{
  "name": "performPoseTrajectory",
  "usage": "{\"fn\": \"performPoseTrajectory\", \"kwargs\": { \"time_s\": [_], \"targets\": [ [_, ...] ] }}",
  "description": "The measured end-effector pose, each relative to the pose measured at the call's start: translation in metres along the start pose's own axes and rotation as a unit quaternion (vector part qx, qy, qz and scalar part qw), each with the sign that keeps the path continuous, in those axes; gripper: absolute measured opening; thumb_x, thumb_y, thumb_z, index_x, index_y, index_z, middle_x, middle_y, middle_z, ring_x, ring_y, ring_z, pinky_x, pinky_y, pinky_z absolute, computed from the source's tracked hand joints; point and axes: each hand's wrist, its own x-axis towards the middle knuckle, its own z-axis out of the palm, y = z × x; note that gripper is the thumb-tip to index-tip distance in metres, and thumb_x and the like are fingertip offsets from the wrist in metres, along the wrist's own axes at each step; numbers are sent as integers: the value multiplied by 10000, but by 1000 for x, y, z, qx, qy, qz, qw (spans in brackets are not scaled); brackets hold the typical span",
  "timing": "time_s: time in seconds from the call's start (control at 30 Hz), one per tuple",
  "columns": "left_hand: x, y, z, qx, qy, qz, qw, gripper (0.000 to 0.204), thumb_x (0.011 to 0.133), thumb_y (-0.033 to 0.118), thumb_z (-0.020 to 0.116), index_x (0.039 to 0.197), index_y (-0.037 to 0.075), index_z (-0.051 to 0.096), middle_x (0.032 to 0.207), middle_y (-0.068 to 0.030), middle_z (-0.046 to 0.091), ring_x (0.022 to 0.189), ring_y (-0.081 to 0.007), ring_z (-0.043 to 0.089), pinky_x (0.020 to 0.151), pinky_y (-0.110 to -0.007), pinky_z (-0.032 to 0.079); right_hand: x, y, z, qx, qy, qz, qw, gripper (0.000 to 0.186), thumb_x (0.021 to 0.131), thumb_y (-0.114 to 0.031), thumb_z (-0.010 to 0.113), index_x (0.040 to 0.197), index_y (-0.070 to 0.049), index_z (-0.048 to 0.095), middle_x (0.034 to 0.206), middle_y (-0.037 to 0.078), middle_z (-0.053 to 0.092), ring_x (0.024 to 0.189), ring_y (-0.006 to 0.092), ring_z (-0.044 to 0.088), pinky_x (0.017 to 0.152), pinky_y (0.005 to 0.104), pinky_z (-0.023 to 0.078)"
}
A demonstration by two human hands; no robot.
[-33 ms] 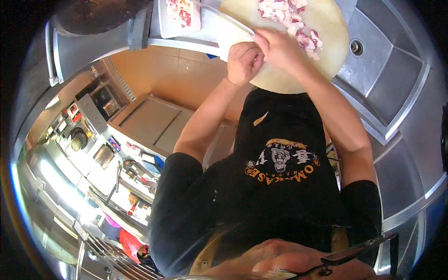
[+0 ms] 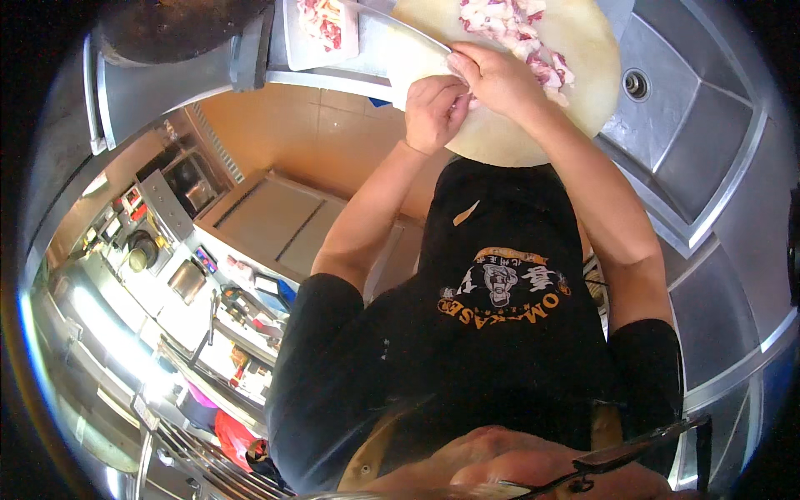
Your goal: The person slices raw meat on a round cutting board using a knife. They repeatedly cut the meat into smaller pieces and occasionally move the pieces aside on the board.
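My right hand (image 2: 504, 82) is wrapped round the handle of a knife (image 2: 410, 25), its blade slanting up and left over the board. Just left of it, my left hand (image 2: 433, 117) is curled, fingertips closed on a small pinkish piece of meat (image 2: 473, 102) that is mostly hidden. Both hands are close together over a round, pale cutting board (image 2: 508, 150). Beyond my right hand, cut pieces of meat (image 2: 504, 23), red and whitish, lie in a heap on the board. A white tray (image 2: 310, 58) at the far left holds more cut meat (image 2: 325, 27).
A steel sink (image 2: 667, 108) with a round drain adjoins the board on the right. At the upper left is a dark round pan-like surface (image 2: 158, 33) on a steel unit. Kitchen counters (image 2: 196, 300) with pots and utensils run along the left.
My right hand has shifted slightly up and away from my left fingers, with the knife in it. The small piece of meat shows more between the hands. My left hand stays nearly still.
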Motion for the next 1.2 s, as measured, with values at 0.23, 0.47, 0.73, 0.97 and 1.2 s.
{"fn": "performPoseTrajectory", "kwargs": {
  "time_s": [0.23,0.47,0.73,0.97,1.2],
  "targets": [
    [-8,3,-2,-16,46,-43,998,284,769,77,837,1033,62,736,1048,-94,715,1005,-332,671,900,-442,520,-140,23,-33,-97,38,-6,995,361,1071,-293,623,1393,-137,675,1206,176,749,1074,374,731,928,424,569],
    [-11,-4,-7,26,-16,-8,999,303,732,78,803,1030,63,748,1049,-104,714,972,-344,661,904,-453,505,-177,22,-23,-118,-7,26,993,367,1054,-278,647,1402,-160,665,1117,190,757,999,400,734,866,466,581],
    [-6,-6,-3,30,-23,-22,999,260,724,77,808,977,74,749,969,-107,696,915,-341,656,852,-449,497,-114,15,-3,-127,-68,76,987,381,1072,-343,602,1426,-212,651,1129,178,754,993,420,726,840,487,576],
    [-3,-2,-5,18,11,-18,1000,218,722,75,811,930,84,749,930,-83,694,884,-316,656,816,-442,501,-131,33,-2,-126,-11,31,991,369,1076,-322,595,1422,-208,656,1185,165,754,1026,410,731,844,492,588],
    [-1,2,-8,-16,19,-26,999,234,790,75,819,1017,73,759,1057,-111,710,1018,-329,676,883,-442,532,-4,7,3,-85,98,-76,989,394,1097,-393,548,1393,-171,680,1171,187,756,1053,372,737,907,427,584]
  ]
}}
